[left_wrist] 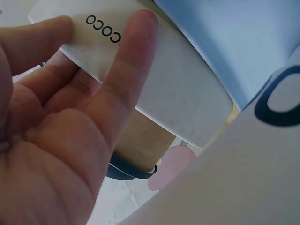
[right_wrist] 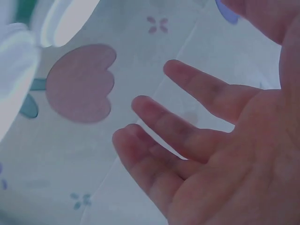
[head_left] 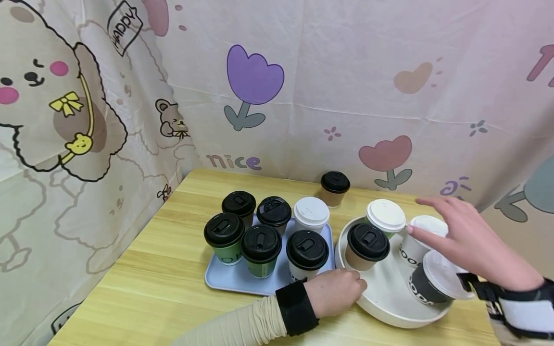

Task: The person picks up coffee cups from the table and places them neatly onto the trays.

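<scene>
My left hand [head_left: 335, 291] is at the near-left rim of a round white tray [head_left: 381, 310]. In the left wrist view, a finger lies along its outer wall [left_wrist: 187, 93], marked COCO, while other fingers pass behind the edge. My right hand [head_left: 465, 235] is raised above the tray's right side, fingers spread, with nothing in its grasp. Below and beside it are a white cup [head_left: 411, 250] and a tilted dark cup [head_left: 426, 286] with a white lid. Also on the tray are a brown black-lidded cup [head_left: 363, 252] and a green white-lidded cup [head_left: 385, 216].
Left of the round tray lies a blue rectangular tray [head_left: 233, 283] with several lidded paper cups on it. A brown cup [head_left: 333, 192] with a black lid stands alone at the back of the wooden table [head_left: 143, 269]. A printed cloth [head_left: 329, 86] hangs behind.
</scene>
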The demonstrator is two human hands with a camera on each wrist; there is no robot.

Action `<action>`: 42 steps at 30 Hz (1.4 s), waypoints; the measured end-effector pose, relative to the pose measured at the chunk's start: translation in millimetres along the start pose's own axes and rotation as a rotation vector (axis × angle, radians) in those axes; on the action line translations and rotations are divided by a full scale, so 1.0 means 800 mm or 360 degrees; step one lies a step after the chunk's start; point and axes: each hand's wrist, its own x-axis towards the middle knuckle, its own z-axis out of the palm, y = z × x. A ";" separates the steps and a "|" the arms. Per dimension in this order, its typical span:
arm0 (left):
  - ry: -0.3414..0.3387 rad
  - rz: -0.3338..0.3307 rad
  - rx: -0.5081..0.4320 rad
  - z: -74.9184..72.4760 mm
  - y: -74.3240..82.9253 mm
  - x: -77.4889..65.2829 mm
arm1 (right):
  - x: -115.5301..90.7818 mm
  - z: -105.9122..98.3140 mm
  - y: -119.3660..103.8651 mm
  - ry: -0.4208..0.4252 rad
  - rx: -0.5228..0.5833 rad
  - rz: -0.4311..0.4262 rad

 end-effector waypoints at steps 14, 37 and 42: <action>-0.0012 0.0001 0.0017 0.000 0.000 0.000 | 0.139 0.025 -0.016 -0.0421 -0.0095 -0.0112; -0.0018 -0.0015 -0.0041 -0.001 -0.002 -0.001 | 0.262 0.125 -0.041 -0.0883 -0.0235 0.0156; -0.0005 0.0006 -0.0014 0.000 -0.002 -0.002 | 0.272 0.131 -0.045 -0.0966 -0.0258 0.0202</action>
